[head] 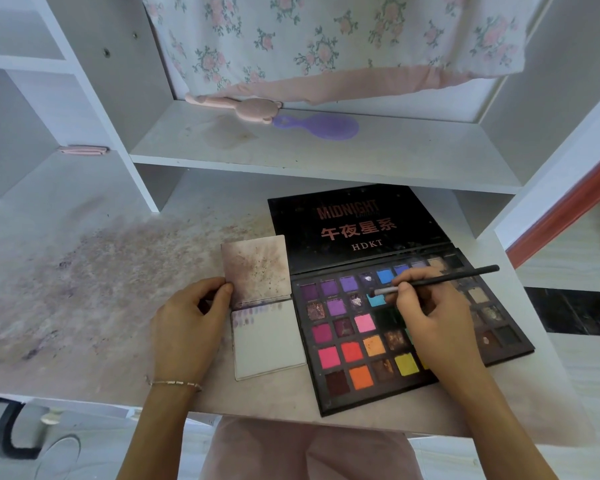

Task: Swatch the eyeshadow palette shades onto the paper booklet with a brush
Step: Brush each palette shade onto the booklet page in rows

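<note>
An open black eyeshadow palette (347, 344) with several bright pans lies on the desk, its lid (354, 223) folded back. My right hand (430, 323) pinches a thin black brush (440, 279); the brush tip touches a turquoise pan (376, 300) in the upper rows. Left of the palette lies the open paper booklet (269, 337), with a few faint purple swatches along the top of its lower page. My left hand (187, 323) pinches the left edge of the stained upper page (255, 268).
The desk top (101, 271) is stained with powder to the left. A shelf (326, 150) overhangs the back of the desk and carries a purple hairbrush (321, 125) and a pink comb (236, 105). Floral cloth (326, 39) hangs behind.
</note>
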The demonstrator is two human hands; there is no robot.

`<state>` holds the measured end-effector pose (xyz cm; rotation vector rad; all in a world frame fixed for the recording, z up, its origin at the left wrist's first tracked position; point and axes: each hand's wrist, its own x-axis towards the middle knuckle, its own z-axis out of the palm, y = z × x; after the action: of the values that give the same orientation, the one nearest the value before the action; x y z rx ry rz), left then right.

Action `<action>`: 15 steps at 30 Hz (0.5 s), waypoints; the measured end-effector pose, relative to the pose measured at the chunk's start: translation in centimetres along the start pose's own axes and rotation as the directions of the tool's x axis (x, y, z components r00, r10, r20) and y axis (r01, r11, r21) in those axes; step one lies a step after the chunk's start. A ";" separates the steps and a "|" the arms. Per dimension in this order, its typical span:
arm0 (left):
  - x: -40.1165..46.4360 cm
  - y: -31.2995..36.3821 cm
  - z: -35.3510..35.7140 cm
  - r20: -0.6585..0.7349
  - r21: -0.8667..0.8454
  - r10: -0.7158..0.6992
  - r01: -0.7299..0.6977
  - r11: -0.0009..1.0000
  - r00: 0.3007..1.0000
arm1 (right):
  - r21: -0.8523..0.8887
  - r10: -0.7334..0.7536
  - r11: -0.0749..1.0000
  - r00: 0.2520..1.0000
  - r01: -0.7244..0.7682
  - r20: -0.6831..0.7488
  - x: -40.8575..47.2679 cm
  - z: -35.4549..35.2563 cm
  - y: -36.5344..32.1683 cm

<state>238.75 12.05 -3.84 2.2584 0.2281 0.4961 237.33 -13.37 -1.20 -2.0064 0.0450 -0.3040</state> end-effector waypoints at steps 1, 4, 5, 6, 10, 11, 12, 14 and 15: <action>0.0 0.0 0.0 0.000 -0.001 -0.001 0.001 1.000 1.000 | 0.034 -0.008 0.999 1.000 0.008 0.009 0.0 0.3 -0.3; 0.0 0.0 0.0 -0.003 -0.008 -0.011 0.011 1.000 1.000 | 0.140 -0.023 0.990 0.997 0.012 0.074 -0.3 1.6 -1.3; 0.0 0.1 -0.1 -0.004 -0.012 -0.013 0.013 1.000 1.000 | 0.165 -0.023 0.986 0.994 0.006 0.102 -0.4 2.1 -1.6; 0.0 0.1 -0.1 -0.004 -0.014 -0.016 0.016 1.000 1.000 | 0.181 -0.021 0.983 0.991 -0.003 0.131 -0.5 2.6 -1.9; 0.0 0.2 -0.1 -0.006 -0.002 -0.019 0.019 1.000 1.000 | 0.174 -0.022 0.984 0.964 -0.025 0.265 -0.7 4.8 -2.8; 0.0 0.2 -0.1 -0.006 0.003 -0.017 0.017 1.000 1.000 | 0.167 -0.027 0.986 0.955 -0.024 0.294 -0.8 5.3 -3.0; 0.0 0.2 -0.1 -0.007 0.007 -0.015 0.015 1.000 1.000 | 0.162 -0.031 0.987 0.947 -0.022 0.320 -0.8 5.8 -3.2; 0.0 0.2 -0.1 -0.005 0.009 -0.012 0.012 1.000 1.000 | 0.158 -0.037 0.987 0.932 -0.022 0.362 -0.7 6.7 -3.6; 0.0 0.2 -0.1 -0.006 0.009 -0.011 0.011 1.000 1.000 | 0.154 -0.039 0.988 0.927 -0.020 0.373 -0.6 7.0 -3.7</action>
<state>238.72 11.98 -3.58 2.2640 0.2458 0.4966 237.96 -5.45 -0.89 -1.8781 -0.2249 0.0746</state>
